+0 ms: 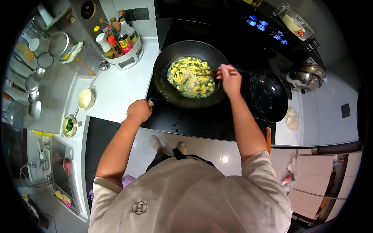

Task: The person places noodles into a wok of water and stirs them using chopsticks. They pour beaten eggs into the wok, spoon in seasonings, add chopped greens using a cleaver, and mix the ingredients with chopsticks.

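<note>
A dark wok sits on the black stove, holding pale noodles with yellow egg pieces and green leaves in some liquid. My left hand is closed around the wok's handle at its lower left side. Above the right part of the wok, my right hand grips a pair of chopsticks. Their tips reach into the noodles near the middle of the food.
Right of the wok lies a second black pan with a wooden handle. A white rack of sauce bottles stands back left. On the left counter are a ladle, a cream bowl and a small pot with chopped greens. A steel pot stands right.
</note>
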Tool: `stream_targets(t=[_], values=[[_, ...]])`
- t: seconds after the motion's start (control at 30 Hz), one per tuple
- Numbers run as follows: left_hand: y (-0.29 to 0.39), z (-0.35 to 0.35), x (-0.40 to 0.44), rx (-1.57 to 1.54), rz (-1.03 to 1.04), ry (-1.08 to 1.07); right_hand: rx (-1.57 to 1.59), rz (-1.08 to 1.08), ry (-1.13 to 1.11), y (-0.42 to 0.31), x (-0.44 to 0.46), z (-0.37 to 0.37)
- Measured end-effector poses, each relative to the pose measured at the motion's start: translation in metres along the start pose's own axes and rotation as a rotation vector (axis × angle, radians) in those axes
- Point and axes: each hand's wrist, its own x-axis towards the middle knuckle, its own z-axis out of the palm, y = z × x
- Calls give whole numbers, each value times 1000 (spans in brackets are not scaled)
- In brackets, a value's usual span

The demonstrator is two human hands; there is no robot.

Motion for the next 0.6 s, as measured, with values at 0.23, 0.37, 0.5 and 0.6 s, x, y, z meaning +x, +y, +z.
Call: stream_targets(t=[0.23,0.37,0.5,0.6], values=[[0,1,1,-2,4,19,-176,78,-19,64,-6,23],[-1,1,1,-15,10,12,-39,182,-6,15,1,12],[-4,7,6,-17,5,14,-214,-97,131,49,9,14],[-4,5,4,1,19,11,-277,-56,-108,58,-16,36]])
